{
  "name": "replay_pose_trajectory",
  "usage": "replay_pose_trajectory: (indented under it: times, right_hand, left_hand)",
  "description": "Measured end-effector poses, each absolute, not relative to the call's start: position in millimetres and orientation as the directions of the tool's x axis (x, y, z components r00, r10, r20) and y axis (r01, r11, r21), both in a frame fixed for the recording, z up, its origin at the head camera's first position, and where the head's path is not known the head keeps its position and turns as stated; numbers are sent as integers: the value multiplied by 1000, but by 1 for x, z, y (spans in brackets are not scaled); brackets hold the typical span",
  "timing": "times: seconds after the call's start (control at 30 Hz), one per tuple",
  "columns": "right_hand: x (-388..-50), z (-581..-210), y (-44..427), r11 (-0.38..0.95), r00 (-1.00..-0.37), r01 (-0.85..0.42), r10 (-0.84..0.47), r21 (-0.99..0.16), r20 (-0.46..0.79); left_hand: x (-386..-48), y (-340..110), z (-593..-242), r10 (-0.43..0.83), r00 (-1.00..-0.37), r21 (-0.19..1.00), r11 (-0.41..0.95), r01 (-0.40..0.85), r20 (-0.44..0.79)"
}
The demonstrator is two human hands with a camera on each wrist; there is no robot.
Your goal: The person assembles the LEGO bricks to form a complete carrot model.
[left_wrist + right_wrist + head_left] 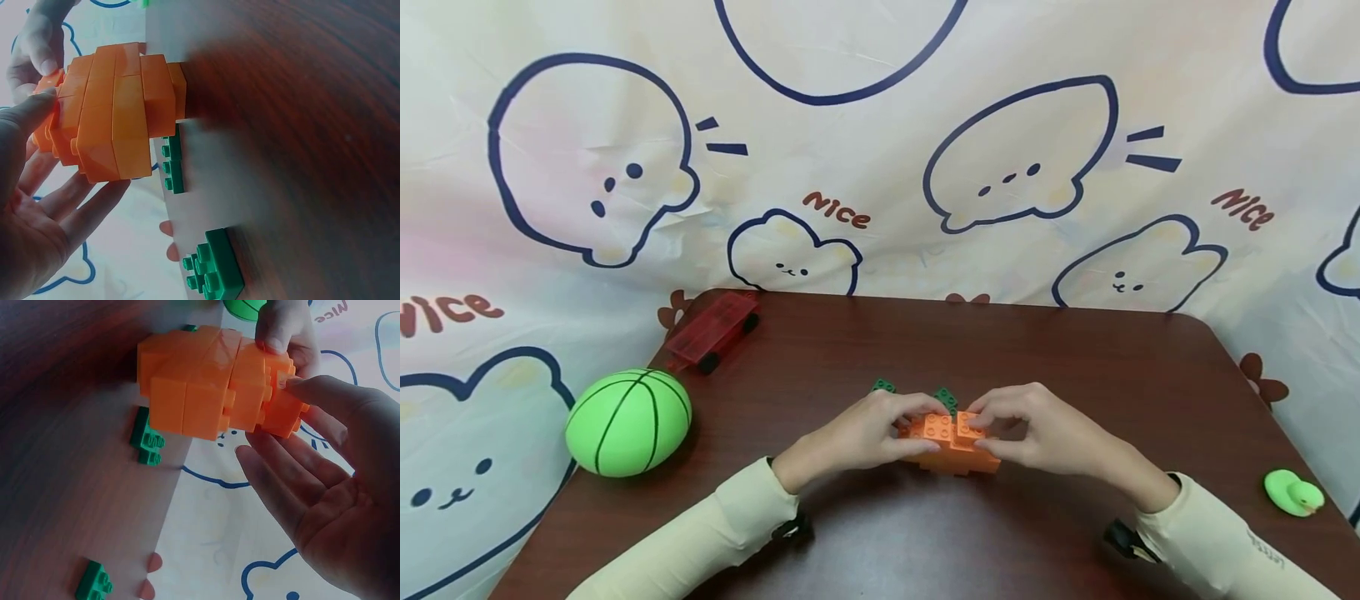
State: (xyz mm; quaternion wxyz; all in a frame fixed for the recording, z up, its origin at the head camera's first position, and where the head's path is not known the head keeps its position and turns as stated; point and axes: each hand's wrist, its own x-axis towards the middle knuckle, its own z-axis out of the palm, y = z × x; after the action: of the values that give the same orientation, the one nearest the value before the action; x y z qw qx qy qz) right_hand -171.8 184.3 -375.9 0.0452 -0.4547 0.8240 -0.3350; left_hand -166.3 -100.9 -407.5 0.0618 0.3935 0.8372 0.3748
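Note:
A stepped block of joined orange toy bricks (pixel 958 458) stands on the table between both hands, with two small studded bricks side by side on its top. My left hand (pixel 872 429) holds its upper left part, thumb in front and fingers behind. On the other side my right hand (pixel 1037 429) pinches the top right orange brick (pixel 970 427) between thumb and fingers. Both wrist views show the rows of bricks from the side. Behind the block lie green bricks, one (pixel 946 400) close to it and another (pixel 883 386) beyond my left hand.
To the left sits a bright green ball (pixel 628 422) with black lines. A translucent red toy car (pixel 715 329) is at the back left corner. Near the right edge of the brown table (pixel 1037 350) is a green rubber duck (pixel 1292 492). A cartoon-printed cloth (pixel 887 158) hangs behind.

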Motion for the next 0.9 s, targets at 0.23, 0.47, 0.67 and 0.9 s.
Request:
replay_pose_trajectory:
  times: [0.23,0.47,0.67,0.9]
  right_hand:
    - [-170,-383,180,341,-564,-728,-791,-594,237]
    - [-169,-388,179,387,-580,-685,-802,-618,141]
    - [-166,-395,177,405,-598,-697,-783,-592,168]
    - [-162,-396,175,384,-604,-698,-768,-604,210]
  left_hand:
    - [-167,-100,-409,710,-677,683,397,614,196]
    - [-167,-101,-412,715,-664,668,387,635,218]
    - [-168,-102,-413,723,-641,636,372,676,259]
    - [-168,-101,-413,722,-644,649,367,666,253]
